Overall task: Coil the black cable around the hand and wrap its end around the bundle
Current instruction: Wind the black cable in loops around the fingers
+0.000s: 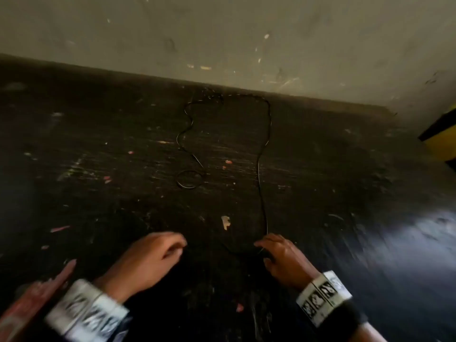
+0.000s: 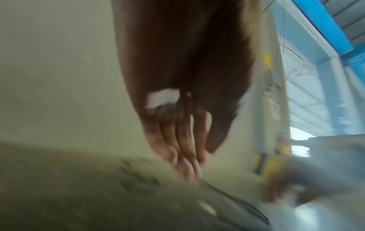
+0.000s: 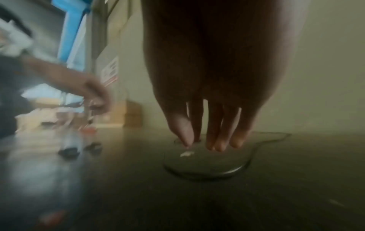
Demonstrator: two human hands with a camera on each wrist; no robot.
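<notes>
A thin black cable (image 1: 267, 124) lies loose on the dark scratched table (image 1: 98, 169). It runs from a small ring (image 1: 188, 179) up to the wall, across, and back down to my right hand (image 1: 265, 251). That hand points its straight fingers down, and the fingertips (image 3: 219, 145) touch the table beside the cable's near curve (image 3: 207, 172). My left hand (image 1: 172, 248) hovers to the left, blurred, with loosely curled fingers (image 2: 187, 165) and nothing in it. In the left wrist view the cable (image 2: 233, 197) passes just beyond them.
A pale wall (image 1: 246, 40) closes off the table's far edge. A yellow and black object (image 1: 441, 139) sits at the right edge. A blurred reddish thing (image 1: 37, 299) lies by my left wrist. A cardboard box (image 3: 126, 114) stands off to the left.
</notes>
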